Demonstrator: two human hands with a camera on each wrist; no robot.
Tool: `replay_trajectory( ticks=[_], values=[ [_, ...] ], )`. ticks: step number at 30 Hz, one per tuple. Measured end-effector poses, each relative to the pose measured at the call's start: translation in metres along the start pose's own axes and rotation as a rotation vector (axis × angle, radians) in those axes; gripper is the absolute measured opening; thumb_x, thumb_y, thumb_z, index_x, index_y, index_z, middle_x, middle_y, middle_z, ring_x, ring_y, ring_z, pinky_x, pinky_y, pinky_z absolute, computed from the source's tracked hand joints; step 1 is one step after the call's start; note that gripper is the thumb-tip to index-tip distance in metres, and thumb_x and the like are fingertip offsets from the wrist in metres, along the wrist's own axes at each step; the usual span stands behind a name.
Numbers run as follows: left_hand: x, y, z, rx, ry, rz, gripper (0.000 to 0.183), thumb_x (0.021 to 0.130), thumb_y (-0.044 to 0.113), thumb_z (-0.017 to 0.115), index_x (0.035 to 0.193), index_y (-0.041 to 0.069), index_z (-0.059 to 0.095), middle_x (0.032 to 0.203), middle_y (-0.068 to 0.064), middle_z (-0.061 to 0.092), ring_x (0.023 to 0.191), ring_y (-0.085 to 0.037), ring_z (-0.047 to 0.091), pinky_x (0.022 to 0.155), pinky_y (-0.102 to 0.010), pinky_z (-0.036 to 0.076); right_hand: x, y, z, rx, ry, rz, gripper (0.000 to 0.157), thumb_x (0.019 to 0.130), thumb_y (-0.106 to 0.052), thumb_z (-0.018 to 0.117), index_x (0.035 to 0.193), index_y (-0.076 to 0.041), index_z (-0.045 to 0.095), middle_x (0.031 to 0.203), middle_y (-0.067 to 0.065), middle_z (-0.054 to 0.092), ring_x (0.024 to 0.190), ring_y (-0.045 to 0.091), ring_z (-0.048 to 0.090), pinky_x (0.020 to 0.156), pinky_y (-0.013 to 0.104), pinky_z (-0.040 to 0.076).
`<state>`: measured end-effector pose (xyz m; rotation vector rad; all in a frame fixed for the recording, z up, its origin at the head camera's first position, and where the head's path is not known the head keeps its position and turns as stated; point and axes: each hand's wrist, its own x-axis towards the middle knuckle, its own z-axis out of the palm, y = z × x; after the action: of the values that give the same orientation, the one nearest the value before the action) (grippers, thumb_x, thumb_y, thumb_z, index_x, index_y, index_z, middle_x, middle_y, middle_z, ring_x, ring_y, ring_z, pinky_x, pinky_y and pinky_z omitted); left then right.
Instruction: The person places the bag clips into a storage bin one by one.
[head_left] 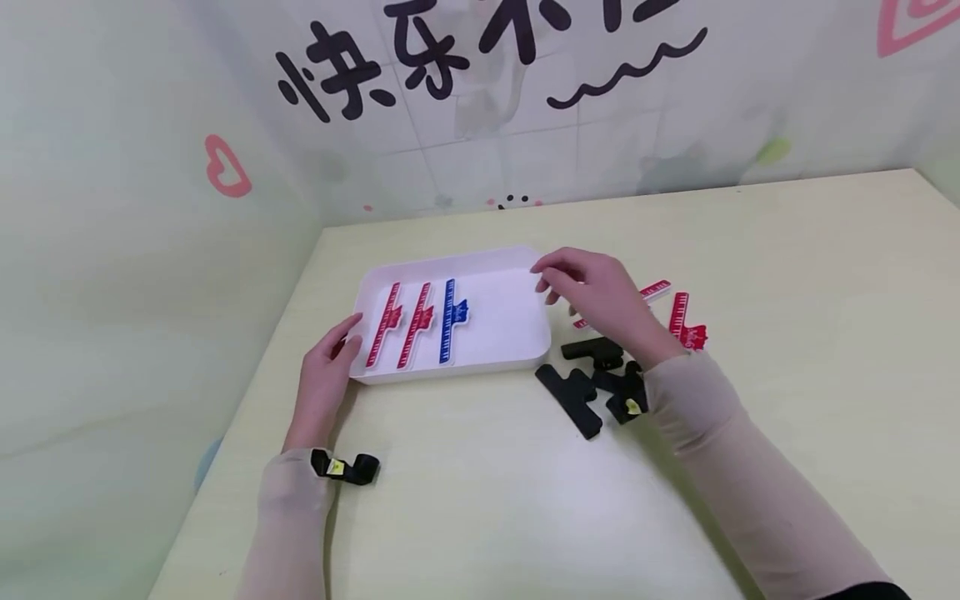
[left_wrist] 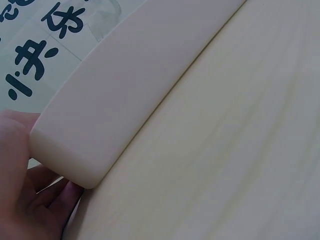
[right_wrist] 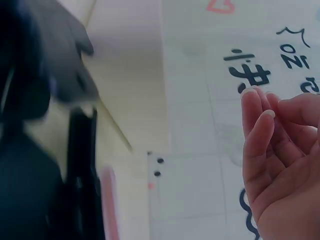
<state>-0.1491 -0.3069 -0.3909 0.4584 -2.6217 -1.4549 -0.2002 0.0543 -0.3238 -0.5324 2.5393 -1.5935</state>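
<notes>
A shallow white tray (head_left: 510, 321) holds two red ruler-marked clips (head_left: 384, 325) and one blue ruler-marked clip (head_left: 447, 321), lined up side by side in its left half. My left hand (head_left: 327, 367) holds the tray's left side. In the left wrist view its fingers (left_wrist: 55, 200) curl about the tray's corner. Over the tray's right rim hovers my right hand (head_left: 588, 287), with nothing in it. Its fingers (right_wrist: 255, 135) are loosely bent in the right wrist view. Two more red clips (head_left: 678, 312) lie right of the tray, one partly hidden by this hand.
Several black clips (head_left: 573, 400) lie on the table by the tray's front right corner, close under my right forearm. The table (head_left: 465, 483) meets a printed wall sheet (head_left: 480, 158) at the back. Another wall sheet (head_left: 150, 292) borders the left.
</notes>
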Motion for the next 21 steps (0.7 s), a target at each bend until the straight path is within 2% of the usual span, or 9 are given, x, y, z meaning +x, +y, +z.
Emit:
replay_trajectory(
  ticks=[4,9,14,21],
  values=[
    [-0.002,-0.002,-0.005,-0.018,0.008,-0.011,0.037,0.088,0.047,0.048,0.125,0.042,0.048,0.134,0.011,0.039,0.117,-0.011,0.035,0.100,-0.034,0.029,-0.011,0.003,-0.020,-0.075,-0.007,-0.017,0.019,0.091,-0.033,0.048,0.104,-0.026,0.060,0.087,-0.007,0.062,0.077,0.011,0.059,0.063,0.037,0.048],
    [-0.002,-0.003,-0.007,-0.030,0.014,-0.007,0.038,0.088,0.047,0.047,0.125,0.041,0.048,0.135,0.011,0.038,0.118,-0.011,0.035,0.100,-0.034,0.029,-0.020,0.011,-0.043,-0.207,-0.073,0.012,0.025,0.091,-0.034,0.049,0.110,-0.023,0.059,0.092,-0.003,0.063,0.082,0.016,0.058,0.066,0.034,0.046],
    [-0.001,-0.003,-0.007,-0.022,0.012,-0.008,0.038,0.088,0.048,0.047,0.125,0.042,0.048,0.135,0.011,0.038,0.117,-0.011,0.035,0.100,-0.034,0.029,-0.025,0.024,-0.060,-0.237,-0.128,0.080,0.030,0.091,-0.035,0.047,0.116,-0.019,0.056,0.097,0.004,0.062,0.083,0.020,0.058,0.069,0.037,0.048],
    [0.001,-0.001,0.000,-0.031,0.007,-0.012,0.037,0.088,0.047,0.048,0.124,0.041,0.049,0.135,0.010,0.038,0.117,-0.012,0.035,0.100,-0.034,0.028,-0.027,0.044,-0.075,-0.263,-0.216,0.164,0.035,0.092,-0.032,0.047,0.119,-0.011,0.053,0.085,0.008,0.062,0.073,0.022,0.059,0.064,0.036,0.049]
  ],
)
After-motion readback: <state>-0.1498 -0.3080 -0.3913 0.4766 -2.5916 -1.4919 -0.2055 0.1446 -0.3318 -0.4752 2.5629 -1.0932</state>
